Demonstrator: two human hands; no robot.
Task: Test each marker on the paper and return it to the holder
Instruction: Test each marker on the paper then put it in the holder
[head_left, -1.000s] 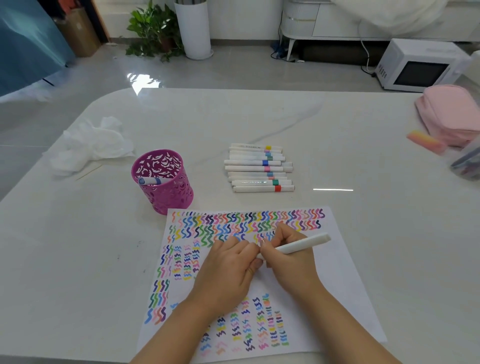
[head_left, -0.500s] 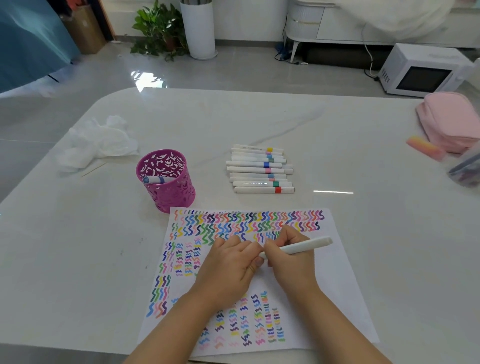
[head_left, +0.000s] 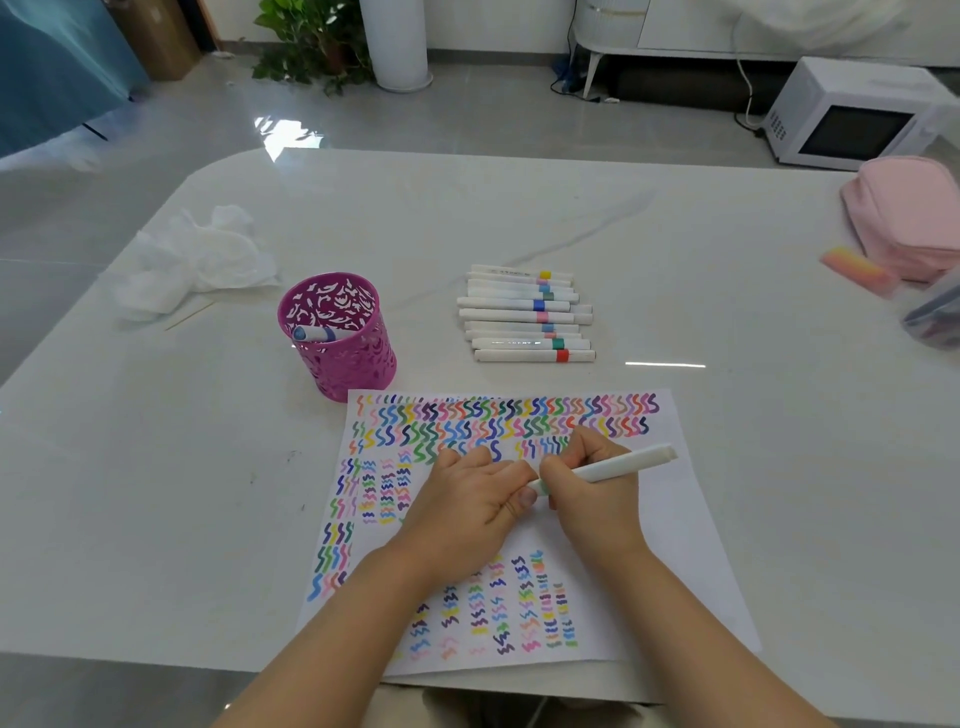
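Observation:
A white paper sheet (head_left: 675, 519) covered in coloured squiggles lies at the table's near edge. Over its middle, my right hand (head_left: 587, 499) grips a white marker (head_left: 618, 465) whose far end points right and away. My left hand (head_left: 467, 499) meets it from the left, fingers curled round the marker's near, capped end, which shows a pale green band. The pink perforated holder (head_left: 337, 358) stands upright just beyond the sheet's left corner, with one blue-banded marker (head_left: 314, 334) inside. A row of several white markers (head_left: 527, 320) lies on the table beyond the sheet.
Crumpled white tissue (head_left: 192, 260) lies left of the holder. A pink pouch (head_left: 909, 218), a pink-orange eraser (head_left: 860, 270) and a clear container (head_left: 935, 312) sit at the right edge. A microwave (head_left: 852, 114) and a plant (head_left: 311, 47) are on the floor beyond.
Both hands stay joined at the marker over the sheet; the marker's far end has shifted only slightly. The markers on the table and the holder have not moved.

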